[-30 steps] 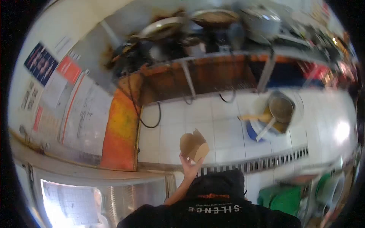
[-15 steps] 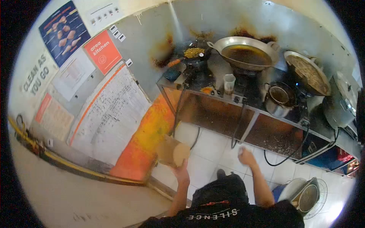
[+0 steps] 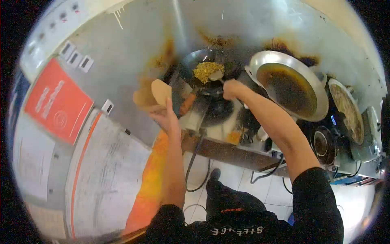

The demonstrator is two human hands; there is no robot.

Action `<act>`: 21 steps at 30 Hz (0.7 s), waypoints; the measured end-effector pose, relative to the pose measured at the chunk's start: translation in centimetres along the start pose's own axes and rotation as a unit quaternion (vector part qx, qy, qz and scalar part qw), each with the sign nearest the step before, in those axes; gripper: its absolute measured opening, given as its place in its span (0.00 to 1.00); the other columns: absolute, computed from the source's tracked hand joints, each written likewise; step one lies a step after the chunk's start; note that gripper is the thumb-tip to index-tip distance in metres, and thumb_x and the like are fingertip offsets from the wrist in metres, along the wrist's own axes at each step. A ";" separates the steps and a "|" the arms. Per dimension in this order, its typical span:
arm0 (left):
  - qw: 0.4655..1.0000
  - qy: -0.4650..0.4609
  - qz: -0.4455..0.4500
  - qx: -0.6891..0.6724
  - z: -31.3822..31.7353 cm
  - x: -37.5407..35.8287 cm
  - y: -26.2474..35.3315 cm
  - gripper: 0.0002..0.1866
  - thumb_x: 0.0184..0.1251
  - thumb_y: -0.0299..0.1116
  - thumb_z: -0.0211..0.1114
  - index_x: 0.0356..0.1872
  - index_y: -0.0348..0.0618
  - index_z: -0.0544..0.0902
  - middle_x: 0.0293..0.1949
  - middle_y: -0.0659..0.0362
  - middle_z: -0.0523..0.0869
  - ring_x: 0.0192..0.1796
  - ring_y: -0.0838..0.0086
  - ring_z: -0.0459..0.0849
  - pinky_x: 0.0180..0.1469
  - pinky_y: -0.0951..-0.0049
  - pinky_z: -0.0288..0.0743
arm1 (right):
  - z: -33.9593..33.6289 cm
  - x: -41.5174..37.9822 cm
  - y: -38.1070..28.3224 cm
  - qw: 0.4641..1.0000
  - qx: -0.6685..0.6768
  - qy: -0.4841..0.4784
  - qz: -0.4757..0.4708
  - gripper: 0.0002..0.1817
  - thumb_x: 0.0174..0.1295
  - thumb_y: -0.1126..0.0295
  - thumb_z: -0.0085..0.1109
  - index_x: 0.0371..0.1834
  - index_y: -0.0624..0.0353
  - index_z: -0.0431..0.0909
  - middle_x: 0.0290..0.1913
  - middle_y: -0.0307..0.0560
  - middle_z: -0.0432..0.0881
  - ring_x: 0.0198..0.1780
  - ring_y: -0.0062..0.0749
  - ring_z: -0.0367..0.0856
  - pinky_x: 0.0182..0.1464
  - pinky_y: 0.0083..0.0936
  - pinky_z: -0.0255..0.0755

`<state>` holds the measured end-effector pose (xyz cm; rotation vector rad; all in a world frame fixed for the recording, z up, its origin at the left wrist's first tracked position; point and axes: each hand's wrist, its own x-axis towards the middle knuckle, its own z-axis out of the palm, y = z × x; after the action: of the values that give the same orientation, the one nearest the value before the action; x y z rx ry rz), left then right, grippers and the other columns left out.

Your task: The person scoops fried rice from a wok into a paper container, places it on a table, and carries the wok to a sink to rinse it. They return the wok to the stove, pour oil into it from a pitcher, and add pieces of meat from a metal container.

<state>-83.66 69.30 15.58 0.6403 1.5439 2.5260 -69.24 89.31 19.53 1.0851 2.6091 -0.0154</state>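
My left hand (image 3: pixel 164 118) is closed round a brown paper food box (image 3: pixel 161 92), tilted with its flap up, left of the black wok (image 3: pixel 191 61). In the wok lies a yellow-brown heap of chopped food (image 3: pixel 206 71) that looks like fried rice. My right hand (image 3: pixel 232 89) grips a metal spoon (image 3: pixel 216 75), whose bowl touches the right side of the heap. An orange-brown handle (image 3: pixel 187 104) sticks out from the wok towards me, close to my left hand.
To the right stands a large metal wok (image 3: pixel 254 61) with dark oil. Beyond it are a pan of bubbling liquid (image 3: pixel 345 105), a dark pot (image 3: pixel 321 142) and a grey lidded pot (image 3: pixel 367 138). A red sign (image 3: pixel 59 101) hangs on the left wall. Hoses (image 3: pixel 191 162) dangle below the counter.
I have moved up to the stove. My left hand has brought the paper box beside the black wok. My right hand has reached forward, and the spoon is now in the food.
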 end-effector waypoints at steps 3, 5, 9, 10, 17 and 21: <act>0.988 -0.077 -0.133 0.019 0.1 5.3 -7.5 0.54 0.62 0.40 0.68 0.73 0.45 0.32 0.71 0.50 0.54 0.70 0.62 0.59 0.72 0.62 0.54 | -0.2 4.7 2.0 0.992 -0.058 -0.042 -0.101 0.17 0.49 0.68 0.52 0.32 0.74 0.82 0.37 0.67 0.83 0.40 0.53 0.84 0.41 0.42 0.77; 0.980 -0.074 -0.180 -0.051 0.5 6.0 -9.6 0.52 0.60 0.42 0.70 0.71 0.43 0.38 0.70 0.47 0.57 0.65 0.62 0.67 0.64 0.65 0.66 | -8.7 3.5 2.4 0.972 -0.055 -0.183 -0.134 0.14 0.48 0.69 0.53 0.28 0.72 0.81 0.24 0.56 0.83 0.23 0.43 0.83 0.28 0.40 0.76; 0.967 -0.005 -0.239 -0.087 1.8 3.4 -8.7 0.48 0.59 0.41 0.71 0.68 0.44 0.43 0.64 0.47 0.67 0.56 0.66 0.76 0.52 0.71 0.76 | -17.1 3.8 2.5 0.916 0.129 -0.376 -0.048 0.09 0.48 0.72 0.47 0.20 0.64 0.77 0.15 0.48 0.78 0.16 0.31 0.77 0.22 0.33 0.72; 0.968 -0.001 -0.237 -0.080 1.7 2.6 -10.0 0.44 0.60 0.40 0.70 0.67 0.43 0.48 0.61 0.49 0.71 0.54 0.67 0.76 0.51 0.71 0.75 | -17.5 5.0 1.1 0.922 0.103 -0.368 -0.066 0.10 0.48 0.72 0.47 0.18 0.63 0.77 0.15 0.48 0.77 0.16 0.31 0.76 0.22 0.34 0.71; 0.965 -0.126 -0.225 0.040 3.5 -4.5 -9.1 0.31 0.60 0.39 0.70 0.59 0.33 0.69 0.56 0.52 0.76 0.56 0.66 0.74 0.59 0.66 0.69 | -18.2 10.7 -1.1 0.941 0.170 -0.293 -0.013 0.12 0.52 0.70 0.45 0.17 0.65 0.74 0.14 0.48 0.75 0.16 0.32 0.74 0.19 0.35 0.67; 0.955 -0.179 -0.224 0.071 2.2 -7.2 -12.4 0.39 0.51 0.32 0.76 0.61 0.37 0.62 0.54 0.54 0.73 0.53 0.70 0.73 0.54 0.68 0.71 | -18.9 10.7 -1.9 0.924 0.177 -0.339 -0.004 0.11 0.54 0.70 0.44 0.21 0.67 0.70 0.15 0.46 0.75 0.16 0.33 0.75 0.20 0.34 0.68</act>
<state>-77.81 74.79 3.48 0.6353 1.5343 1.8665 -82.98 97.79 34.19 0.9483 2.0109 -0.7530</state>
